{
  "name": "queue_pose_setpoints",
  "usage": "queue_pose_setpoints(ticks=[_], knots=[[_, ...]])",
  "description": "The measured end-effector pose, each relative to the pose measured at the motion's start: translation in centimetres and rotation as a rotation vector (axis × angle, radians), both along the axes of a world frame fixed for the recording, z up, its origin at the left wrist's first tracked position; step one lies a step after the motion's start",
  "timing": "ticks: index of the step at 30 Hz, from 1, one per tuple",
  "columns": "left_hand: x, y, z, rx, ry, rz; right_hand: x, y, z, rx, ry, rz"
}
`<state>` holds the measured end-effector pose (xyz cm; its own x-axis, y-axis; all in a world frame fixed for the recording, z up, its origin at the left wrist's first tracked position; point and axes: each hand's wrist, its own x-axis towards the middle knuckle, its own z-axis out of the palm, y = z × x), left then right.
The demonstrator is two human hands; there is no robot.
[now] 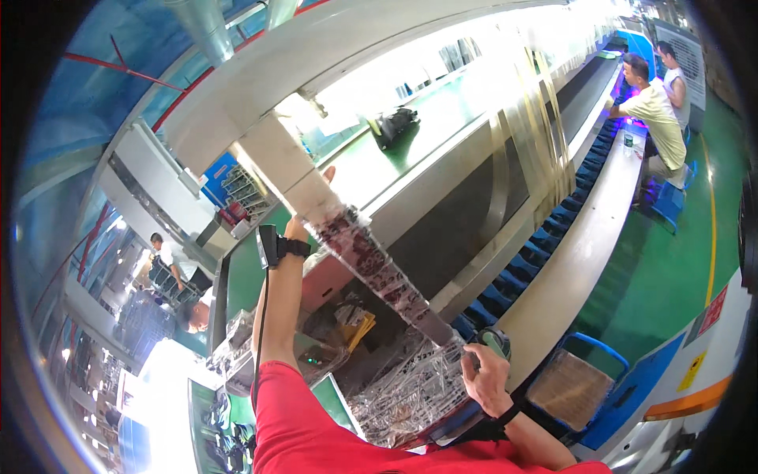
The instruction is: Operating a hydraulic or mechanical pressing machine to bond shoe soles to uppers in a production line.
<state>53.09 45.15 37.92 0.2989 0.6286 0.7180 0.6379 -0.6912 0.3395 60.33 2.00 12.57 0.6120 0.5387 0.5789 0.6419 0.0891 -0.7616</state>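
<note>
My left hand (297,229) reaches up beside a pale post (316,197) that hides most of it. One fingertip shows past the post's far side; whether the hand grips anything is hidden. A black strap with a dark box and cable (270,246) is on that wrist. My right hand (485,379) is closed, fingers curled, at the lower right of the post. Against its fingers is a rounded dark-green and grey thing (496,343), whose kind I cannot make out. Crumpled clear plastic (403,395) lies just left of this hand. A dark shoe (393,128) rests on the green conveyor belt (442,118).
Worn, dark-marked wrapping (367,261) covers the post's lower part. Blue pieces (505,284) line a rack along the pale ledge (576,276). A blue-framed stool (572,387) stands at the right. Two people (659,118) work farther along the line; others are at the left.
</note>
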Motion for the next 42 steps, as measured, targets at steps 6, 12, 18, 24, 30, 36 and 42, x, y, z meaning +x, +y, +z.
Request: queue_pose_setpoints(ticks=[6,12,18,24,30,36,42], knots=[[-0.1,3.7,2.0,0.072,0.225,0.104,-1.7,0.6,1.6,-0.064,0.045,0.144],[6.0,5.1,0.3,-0.116,0.204,0.036,-0.5,0.0,0.4,-0.061,0.051,0.138],[6.4,10.0,0.0,-0.151,0.22,0.045,-1.0,-0.5,0.9,-0.135,0.092,0.165],[6.2,11.5,0.4,-0.086,0.218,0.064,-0.8,-0.5,2.0,-0.114,0.085,0.174],[1.3,6.3,1.9,-0.128,0.197,0.028,-0.9,-0.2,0.4,-0.08,0.054,0.16],[-16.6,3.1,5.9,-0.138,0.107,0.004,-0.9,-0.1,0.5,-0.031,0.026,0.193],[-26.1,-18.0,9.7,-0.438,-0.589,-0.119,-0.3,-0.4,1.7,-0.011,-0.106,0.183]])
